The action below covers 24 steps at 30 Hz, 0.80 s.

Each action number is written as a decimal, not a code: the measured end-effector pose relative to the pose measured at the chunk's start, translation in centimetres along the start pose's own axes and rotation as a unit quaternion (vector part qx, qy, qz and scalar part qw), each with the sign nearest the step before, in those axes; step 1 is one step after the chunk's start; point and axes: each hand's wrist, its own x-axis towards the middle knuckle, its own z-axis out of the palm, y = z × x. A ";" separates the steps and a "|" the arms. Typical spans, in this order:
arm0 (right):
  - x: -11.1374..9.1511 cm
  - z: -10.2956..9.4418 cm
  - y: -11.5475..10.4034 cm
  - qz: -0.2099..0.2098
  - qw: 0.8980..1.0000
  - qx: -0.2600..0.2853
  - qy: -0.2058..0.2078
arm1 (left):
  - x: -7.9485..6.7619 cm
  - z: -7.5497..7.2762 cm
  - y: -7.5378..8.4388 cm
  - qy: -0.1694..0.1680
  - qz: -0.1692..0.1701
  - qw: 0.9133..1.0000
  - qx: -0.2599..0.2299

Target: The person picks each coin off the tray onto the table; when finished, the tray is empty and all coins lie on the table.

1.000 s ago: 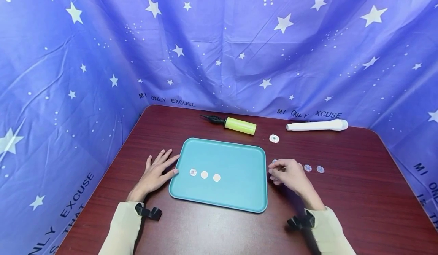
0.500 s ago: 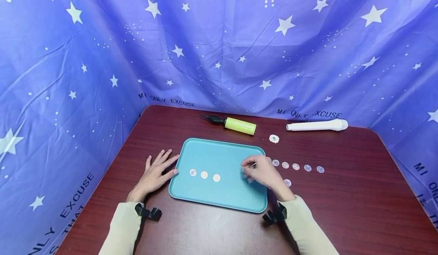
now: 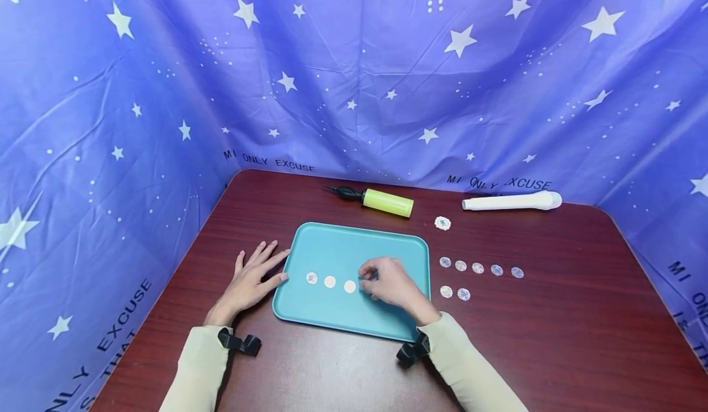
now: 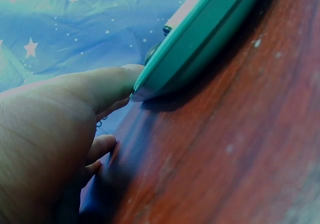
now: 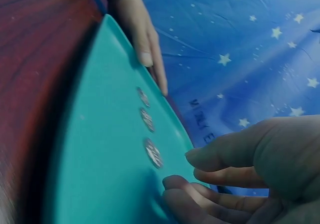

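Note:
My left hand [image 3: 255, 283] lies with fingers spread at the left rim of the teal tray [image 3: 387, 313], thumb and index finger touching the edge. In the left wrist view its thumb [image 4: 107, 87] meets the tray's side. On the tray lie three small round discs in a row, the nearest to my right hand being a pale disc [image 3: 350, 286]. My right hand [image 3: 389, 283] is over the tray just right of that disc, fingertips pinching a small patterned disc [image 3: 362, 281], mostly hidden by the fingers. In the right wrist view the row of discs [image 5: 153, 153] lies beyond the fingertips.
Right of the tray are several patterned discs [image 3: 478, 268] in a row, with two more discs [image 3: 463, 294] below. A scalloped white chip [image 3: 442, 223], a yellow-green hand pump [image 3: 387, 203] and a white microphone-shaped stick [image 3: 511, 202] lie at the back. A starry blue curtain [image 3: 354, 123] surrounds the table.
My right hand has moved left from the discs beside the tray to above the tray, near the row of three. My left hand has stayed at the rim.

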 end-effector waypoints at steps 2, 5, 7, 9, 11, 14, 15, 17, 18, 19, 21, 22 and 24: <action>0.2 0.6 -0.1 -0.007 1.000 -0.023 0.000 | 0.0 0.1 0.0 0.000 0.000 1.000 -0.001; 0.3 1.3 -0.4 -0.024 0.997 -0.068 0.010 | 0.0 0.2 -0.1 -0.001 -0.002 1.000 0.000; 0.4 1.7 -0.5 -0.036 0.995 -0.092 0.018 | 0.0 0.2 -0.1 -0.002 -0.003 1.000 0.001; 0.4 2.0 -0.7 -0.048 0.992 -0.110 0.027 | 0.0 0.3 -0.2 -0.002 -0.004 1.000 0.002; 0.5 2.3 -0.9 -0.054 0.991 -0.118 0.032 | 0.0 0.3 -0.2 -0.002 -0.005 1.000 0.002; 0.5 2.8 -1.0 -0.066 0.988 -0.133 0.038 | 0.0 0.3 -0.2 -0.002 -0.004 1.000 0.002; 0.5 2.9 -1.0 -0.070 0.987 -0.139 0.041 | 0.0 0.3 -0.2 -0.002 -0.004 1.000 0.002; 0.5 3.2 -1.0 -0.078 0.984 -0.152 0.050 | 0.0 0.4 -0.2 -0.002 -0.003 1.000 0.002; 0.5 3.3 -0.9 -0.083 0.983 -0.157 0.055 | 0.0 0.4 -0.2 -0.002 -0.003 1.000 0.002; 0.5 3.4 -0.9 -0.086 0.981 -0.160 0.061 | 0.0 0.4 -0.3 -0.002 -0.003 1.000 0.002; 0.5 3.6 -0.9 -0.093 0.979 -0.166 0.071 | -0.1 0.4 -0.3 -0.002 -0.003 1.000 0.002; 0.5 3.6 -0.9 -0.094 0.979 -0.167 0.073 | -0.1 0.4 -0.3 -0.002 -0.002 1.000 0.002; 0.5 3.7 -0.9 -0.098 0.977 -0.170 0.078 | -0.1 0.4 -0.3 -0.002 -0.002 1.000 0.003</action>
